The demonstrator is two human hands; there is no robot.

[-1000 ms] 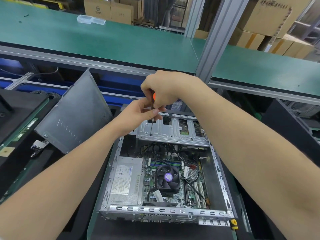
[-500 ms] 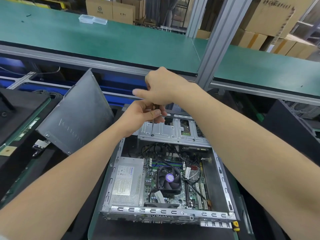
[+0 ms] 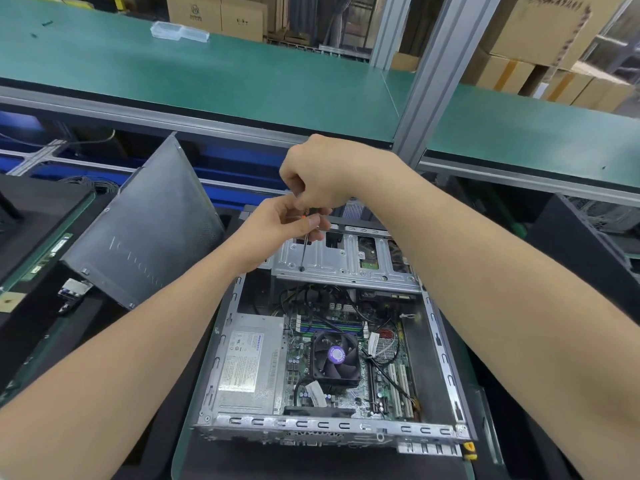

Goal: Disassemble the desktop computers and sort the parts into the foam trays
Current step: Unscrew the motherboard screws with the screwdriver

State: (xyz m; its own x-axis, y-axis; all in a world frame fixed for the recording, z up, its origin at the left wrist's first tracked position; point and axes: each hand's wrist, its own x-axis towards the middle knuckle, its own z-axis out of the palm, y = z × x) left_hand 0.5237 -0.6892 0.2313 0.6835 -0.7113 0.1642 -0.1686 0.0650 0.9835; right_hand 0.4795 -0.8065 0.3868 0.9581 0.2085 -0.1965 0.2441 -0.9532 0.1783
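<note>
An open desktop case lies flat in front of me, showing a power supply, a black CPU fan and the motherboard. A silver drive cage spans its far end. A screwdriver stands upright with its tip on a screw at the cage's left side. My right hand grips its orange handle from above. My left hand pinches the shaft just below the handle.
The removed grey side panel leans against the left of the case. Black foam trays with boards lie at far left. A green bench with a clear plastic box runs behind. Another dark case stands at right.
My right hand has turned on the screwdriver handle, its fingers regripping. The left hand stays on the shaft and the tip stays on the same screw.
</note>
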